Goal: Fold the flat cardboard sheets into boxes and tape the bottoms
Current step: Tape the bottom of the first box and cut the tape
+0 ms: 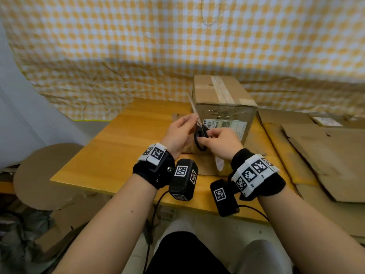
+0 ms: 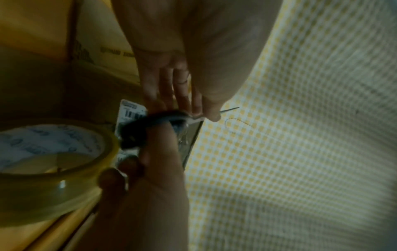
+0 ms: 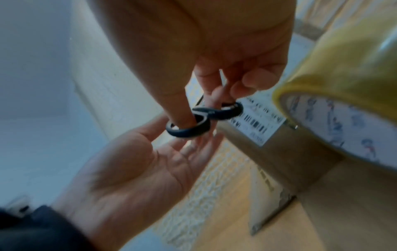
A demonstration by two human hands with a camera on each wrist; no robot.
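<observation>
The tape roll (image 2: 53, 169) was cut off by the left edge of the left wrist view and by the right edge of the right wrist view. The scissors (image 1: 199, 135) blades (mid-frame, head view) ran partly behind the left hand (image 1: 180, 133). Print on the white label (image 1: 225, 124) was too small to read.

A yellow-checked cloth (image 1: 177, 46) is hung behind the wooden surface (image 1: 118, 145); a pale wall (image 1: 11, 95) is seen at left
</observation>
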